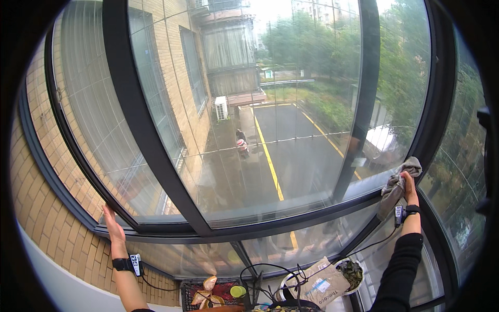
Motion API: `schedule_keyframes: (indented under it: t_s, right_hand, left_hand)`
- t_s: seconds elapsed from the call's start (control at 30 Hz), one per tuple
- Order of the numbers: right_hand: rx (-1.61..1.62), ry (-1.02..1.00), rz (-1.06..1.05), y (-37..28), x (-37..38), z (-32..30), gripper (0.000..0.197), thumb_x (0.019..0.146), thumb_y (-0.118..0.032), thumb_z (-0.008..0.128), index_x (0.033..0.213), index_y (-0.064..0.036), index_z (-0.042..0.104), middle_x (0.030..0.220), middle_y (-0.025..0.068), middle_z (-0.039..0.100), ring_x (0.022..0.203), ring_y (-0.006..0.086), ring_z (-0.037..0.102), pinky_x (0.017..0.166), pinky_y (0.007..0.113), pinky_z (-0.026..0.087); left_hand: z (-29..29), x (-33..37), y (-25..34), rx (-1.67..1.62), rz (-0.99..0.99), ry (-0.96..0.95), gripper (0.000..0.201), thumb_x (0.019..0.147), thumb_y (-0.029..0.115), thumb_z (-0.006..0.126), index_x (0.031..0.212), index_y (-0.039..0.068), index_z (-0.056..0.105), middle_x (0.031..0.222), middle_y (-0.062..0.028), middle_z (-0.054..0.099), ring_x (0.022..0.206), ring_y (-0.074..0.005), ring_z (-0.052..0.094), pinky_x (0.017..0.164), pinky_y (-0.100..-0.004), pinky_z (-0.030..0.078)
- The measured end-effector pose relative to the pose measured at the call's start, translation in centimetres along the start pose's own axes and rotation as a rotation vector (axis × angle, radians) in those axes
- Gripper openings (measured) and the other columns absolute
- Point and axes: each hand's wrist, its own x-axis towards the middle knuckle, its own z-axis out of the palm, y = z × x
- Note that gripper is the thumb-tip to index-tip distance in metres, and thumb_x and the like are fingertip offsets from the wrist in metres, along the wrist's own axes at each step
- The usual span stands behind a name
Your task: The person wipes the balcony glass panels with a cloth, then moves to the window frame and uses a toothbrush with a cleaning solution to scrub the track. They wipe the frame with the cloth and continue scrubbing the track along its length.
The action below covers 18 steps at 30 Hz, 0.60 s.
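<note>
Crumpled grey cloth (392,192) in right hand (410,188)

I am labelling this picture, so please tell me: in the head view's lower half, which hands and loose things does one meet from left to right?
Left hand, black basket, paper bag, right hand holding a grey cloth.

From the wearer's head, I face forward, tilted downward, at a nearby black-framed window (270,156); edge curvature probably skews my angles.
</note>
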Motion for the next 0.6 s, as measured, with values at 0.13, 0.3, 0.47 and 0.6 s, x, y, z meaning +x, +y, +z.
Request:
schedule_keyframes:
  t_s: [0.13, 0.3, 0.47, 0.6]
  right_hand:
    - [-0.055, -0.011, -0.023, 0.6, 0.5, 0.0, 0.039, 0.069, -0.022, 0.063, 0.104, -0.0082, 0.054, 0.088, 0.0041, 0.055, 0.078, 0.0195, 0.055, 0.073, 0.033, 0.047]
    - [-0.137, -0.076, -0.024, 0.7, 0.3, 0.3, 0.034, 0.070, -0.022, 0.063, 0.100, -0.0066, 0.056, 0.088, 0.0015, 0.054, 0.078, 0.0157, 0.052, 0.073, 0.029, 0.044]
    - [-0.114, -0.135, -0.123, -0.5, -1.3, 1.3, 0.034, 0.072, -0.018, 0.061, 0.102, -0.0038, 0.057, 0.090, 0.0024, 0.055, 0.082, 0.0144, 0.053, 0.074, 0.028, 0.044]
    - [-0.185, -0.132, -0.052, -0.1, -3.1, 1.7, 0.036, 0.074, -0.019, 0.062, 0.105, -0.0025, 0.060, 0.096, 0.0043, 0.060, 0.086, 0.0175, 0.057, 0.077, 0.030, 0.047]
  left_hand:
    - [3.6, -2.4, 2.0, 0.009, -0.020, -0.049, 0.076, 0.099, 0.057, 0.028, 0.147, -0.002, 0.024, 0.153, -0.0118, 0.028, 0.143, -0.0218, 0.021, 0.117, -0.0340, 0.006]
    - [7.4, -5.4, 3.8, 0.119, -0.143, -0.054, 0.073, 0.095, 0.065, 0.023, 0.148, 0.015, 0.029, 0.150, -0.0075, 0.035, 0.141, -0.0221, 0.026, 0.110, -0.0557, -0.001]
    - [9.4, -6.3, 5.4, 0.065, -0.160, -0.219, 0.070, 0.095, 0.064, 0.024, 0.144, 0.015, 0.034, 0.144, -0.0086, 0.044, 0.135, -0.0230, 0.037, 0.110, -0.0513, 0.008]
    - [10.7, -7.2, 6.0, 0.151, -0.019, -0.261, 0.063, 0.096, 0.058, 0.032, 0.143, 0.017, 0.034, 0.141, -0.0076, 0.046, 0.132, -0.0225, 0.040, 0.109, -0.0471, 0.020]
